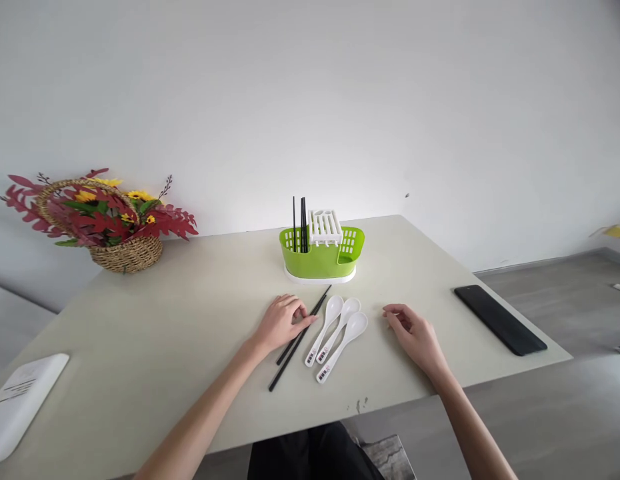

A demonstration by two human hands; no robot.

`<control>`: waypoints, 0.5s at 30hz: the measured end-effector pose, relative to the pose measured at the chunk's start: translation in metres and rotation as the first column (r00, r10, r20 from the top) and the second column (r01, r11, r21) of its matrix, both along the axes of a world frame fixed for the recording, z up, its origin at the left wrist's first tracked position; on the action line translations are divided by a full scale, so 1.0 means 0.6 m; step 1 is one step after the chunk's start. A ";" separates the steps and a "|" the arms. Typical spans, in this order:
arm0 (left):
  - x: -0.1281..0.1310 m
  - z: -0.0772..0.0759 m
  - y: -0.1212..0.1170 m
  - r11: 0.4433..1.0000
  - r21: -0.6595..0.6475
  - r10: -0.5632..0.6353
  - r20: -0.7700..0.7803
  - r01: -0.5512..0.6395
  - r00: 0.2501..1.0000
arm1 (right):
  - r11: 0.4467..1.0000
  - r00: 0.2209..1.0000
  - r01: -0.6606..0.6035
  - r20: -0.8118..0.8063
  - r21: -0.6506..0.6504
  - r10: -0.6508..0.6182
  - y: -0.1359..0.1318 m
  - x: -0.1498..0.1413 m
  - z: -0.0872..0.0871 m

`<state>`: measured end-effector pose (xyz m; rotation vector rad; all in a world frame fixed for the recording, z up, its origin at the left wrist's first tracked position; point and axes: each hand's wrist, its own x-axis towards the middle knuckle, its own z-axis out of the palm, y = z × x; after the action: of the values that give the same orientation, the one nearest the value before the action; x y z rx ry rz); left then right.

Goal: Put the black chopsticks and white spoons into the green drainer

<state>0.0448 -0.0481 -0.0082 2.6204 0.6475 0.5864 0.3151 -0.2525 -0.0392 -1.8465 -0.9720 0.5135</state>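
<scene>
Two chopsticks point(298, 343): under left hand point(281, 322); fingers half-curled, grip unclear
Three spoons point(350, 309): alongside
Right hand point(413, 333): fingers loosely curled, empty

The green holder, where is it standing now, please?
In the head view, the green holder stands toward the back of the table, right of the flower basket and beyond the three white spoons.

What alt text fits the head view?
The left hand lies over two black chopsticks on a table; three white spoons separate it from the right hand. Behind, a green holder contains upright chopsticks; a flower basket sits left, a phone right.
</scene>
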 end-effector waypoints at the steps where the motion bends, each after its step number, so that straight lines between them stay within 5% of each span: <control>1: -0.003 0.002 -0.005 1.000 0.015 0.004 -0.012 -0.004 1.000 | 1.000 1.000 -0.001 0.001 0.004 0.001 -0.001 0.000 0.000; 9: -0.034 0.037 -0.036 0.981 0.125 0.171 -0.214 -0.147 0.962 | 0.999 1.000 0.003 -0.026 0.037 -0.003 -0.007 -0.001 -0.001; 15: -0.029 0.073 -0.074 0.891 0.409 0.399 -0.504 -0.195 0.766 | 0.999 1.000 -0.005 -0.030 0.039 0.006 -0.009 -0.003 0.000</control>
<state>0.0275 -0.0925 0.0358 3.0564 1.2779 -0.0637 0.3135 -0.2578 -0.0390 -1.7973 -0.9610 0.5213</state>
